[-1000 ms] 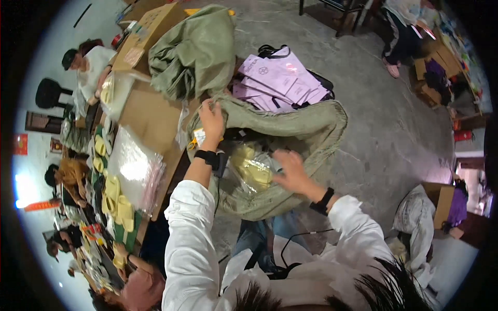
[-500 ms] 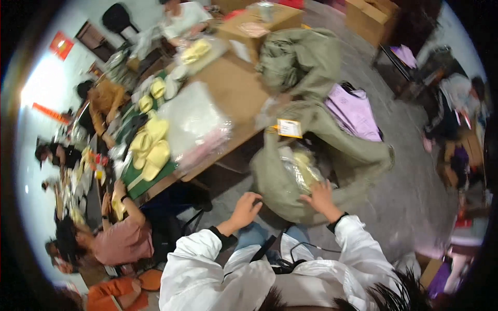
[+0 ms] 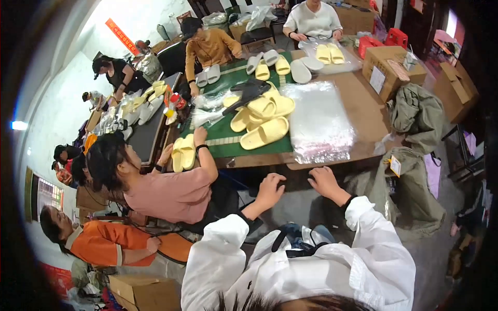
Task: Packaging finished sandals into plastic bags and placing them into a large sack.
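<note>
My left hand (image 3: 270,191) and my right hand (image 3: 328,182) hang over the near edge of the table. Both are empty, with fingers loosely bent and thumbs apart from them. Just beyond lies a stack of clear plastic bags (image 3: 317,116) on the brown tabletop (image 3: 360,96). Left of the bags, a heap of yellow slippers (image 3: 264,133) rests on a green mat (image 3: 223,147), with a black thing (image 3: 249,95) lying across it. To the right of my right hand slumps a large olive sack (image 3: 415,199) with a yellow-edged tag (image 3: 395,166).
A person in pink (image 3: 168,194) sits close on my left, hands at a pair of yellow slippers (image 3: 183,154). Others work across the table. A cardboard box (image 3: 386,72) stands at its far right, near a second olive sack (image 3: 417,114). Grey slippers (image 3: 209,75) lie further back.
My view has swung left toward the table. My right hand has come out of the sack's mouth, where a clear-wrapped yellow item lay, and both hands are now at the table edge.
</note>
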